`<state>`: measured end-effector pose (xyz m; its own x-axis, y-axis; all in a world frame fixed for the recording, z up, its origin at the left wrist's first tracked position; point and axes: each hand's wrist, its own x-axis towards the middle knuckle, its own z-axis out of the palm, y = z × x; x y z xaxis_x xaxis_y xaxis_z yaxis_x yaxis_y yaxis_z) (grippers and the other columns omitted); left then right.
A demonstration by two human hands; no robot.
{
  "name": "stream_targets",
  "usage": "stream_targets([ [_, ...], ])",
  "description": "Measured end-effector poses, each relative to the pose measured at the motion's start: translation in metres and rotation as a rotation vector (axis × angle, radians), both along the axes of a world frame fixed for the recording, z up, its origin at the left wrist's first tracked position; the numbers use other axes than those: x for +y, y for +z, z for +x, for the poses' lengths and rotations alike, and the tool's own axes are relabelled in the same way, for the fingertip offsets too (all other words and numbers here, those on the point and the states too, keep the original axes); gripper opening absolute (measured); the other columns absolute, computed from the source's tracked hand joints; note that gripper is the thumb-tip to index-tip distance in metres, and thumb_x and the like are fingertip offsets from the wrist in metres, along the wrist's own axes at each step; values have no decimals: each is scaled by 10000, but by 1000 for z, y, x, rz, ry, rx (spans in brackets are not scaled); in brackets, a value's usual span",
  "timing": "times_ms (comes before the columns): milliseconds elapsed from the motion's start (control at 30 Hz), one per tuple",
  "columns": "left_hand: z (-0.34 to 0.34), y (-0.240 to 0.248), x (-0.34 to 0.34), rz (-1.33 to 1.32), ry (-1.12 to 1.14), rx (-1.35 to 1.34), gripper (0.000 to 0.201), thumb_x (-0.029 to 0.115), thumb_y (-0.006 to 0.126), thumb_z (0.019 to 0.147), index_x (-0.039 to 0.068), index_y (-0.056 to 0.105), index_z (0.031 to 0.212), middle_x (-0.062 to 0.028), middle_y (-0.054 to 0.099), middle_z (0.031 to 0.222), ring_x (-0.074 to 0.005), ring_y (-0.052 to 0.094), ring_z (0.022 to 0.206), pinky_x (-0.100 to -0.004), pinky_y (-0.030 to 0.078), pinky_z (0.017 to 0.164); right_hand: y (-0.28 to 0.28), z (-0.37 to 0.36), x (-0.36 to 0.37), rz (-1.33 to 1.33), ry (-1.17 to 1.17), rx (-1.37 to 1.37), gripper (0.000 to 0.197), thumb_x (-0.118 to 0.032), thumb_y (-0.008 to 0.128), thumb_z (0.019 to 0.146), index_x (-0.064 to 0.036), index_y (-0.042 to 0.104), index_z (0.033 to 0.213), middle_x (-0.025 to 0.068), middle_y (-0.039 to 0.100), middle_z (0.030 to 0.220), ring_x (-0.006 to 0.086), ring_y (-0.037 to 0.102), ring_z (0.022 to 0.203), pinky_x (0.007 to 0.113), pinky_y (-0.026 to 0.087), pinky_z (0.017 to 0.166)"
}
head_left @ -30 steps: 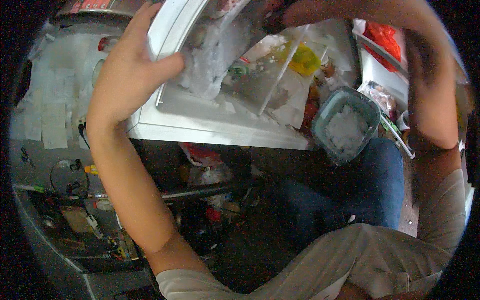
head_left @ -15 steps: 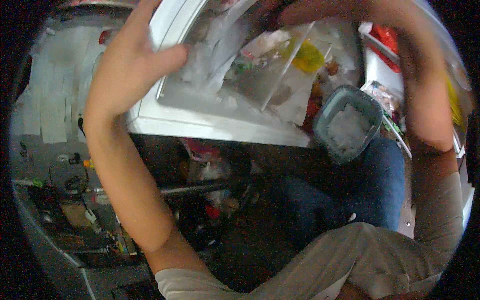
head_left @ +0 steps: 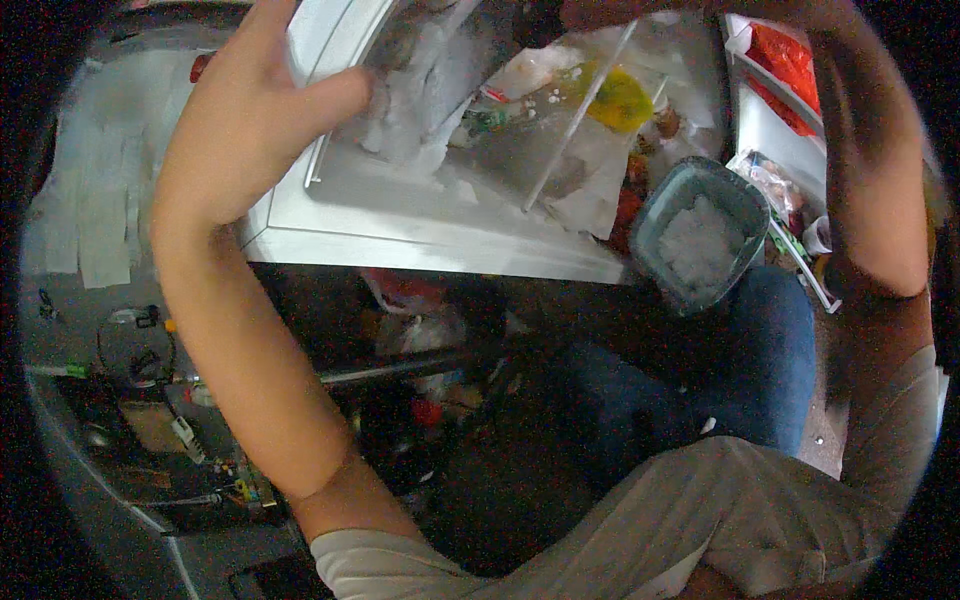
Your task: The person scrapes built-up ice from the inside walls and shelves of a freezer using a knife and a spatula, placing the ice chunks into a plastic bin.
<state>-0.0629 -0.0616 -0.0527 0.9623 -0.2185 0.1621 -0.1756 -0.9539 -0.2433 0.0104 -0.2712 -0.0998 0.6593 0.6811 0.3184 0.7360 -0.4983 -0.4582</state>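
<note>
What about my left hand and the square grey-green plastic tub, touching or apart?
Apart. The head view shows the left hand at upper left, the tub at right, and a long stretch of white cabinet edge between them.

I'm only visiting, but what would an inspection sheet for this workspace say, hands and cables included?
Surface: white frame of an open compartment.
Things at hand: thick frost inside; grey-green bin holding white ice or frost.
Clutter: yellow item inside; red bag at right; small parts lower left.
Hands: left hand on the frame, thumb over its edge; right hand near the frost, dark, grip unclear.
Cables: possible dark cord at left.
Surroundings: blue trouser leg by the bin.
</note>
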Motion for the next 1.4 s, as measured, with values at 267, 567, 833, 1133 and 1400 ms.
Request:
stream_targets([
  [267,55,15,81,-841,-856,668,931,73,708,711,-71,231,1498,-245,518,1347,-299,535,1225,-364,434,1032,-33,12,10,178,225,-540,157,-146,725,836,-64,772,961,117,737,813,177,667,602,286,567,598],
  [567,59,22,119,-1049,-685,741,928,33,700,711,-50,236,1510,-229,517,1360,-272,531,1229,-344,434,1027,-3,-6,-3,88,155,39,158,-128,746,846,-44,761,979,105,749,864,113,702,698,244,572,605],
  [833,11,3,7,-155,67,13,936,40,694,705,-53,225,1510,-243,529,1342,-286,562,1196,-359,459,1005,-29,-21,-3,129,73,-225,162,-103,717,858,-58,756,1009,134,746,907,165,722,686,288,598,590],
  [1133,2,-2,5,-14,-94,43,928,48,667,707,-55,213,1509,-270,542,1310,-301,587,1165,-387,492,972,-26,-7,-2,132,121,-117,155,-141,668,895,-39,760,967,108,749,881,144,697,658,312,590,628],
  [1400,27,-1,72,-343,-125,104,815,26,690,763,8,339,1498,-144,501,1420,-218,476,1292,-325,330,1103,-31,-24,19,181,-62,109,148,-152,703,852,-73,768,958,101,748,893,177,722,755,285,582,715],
])
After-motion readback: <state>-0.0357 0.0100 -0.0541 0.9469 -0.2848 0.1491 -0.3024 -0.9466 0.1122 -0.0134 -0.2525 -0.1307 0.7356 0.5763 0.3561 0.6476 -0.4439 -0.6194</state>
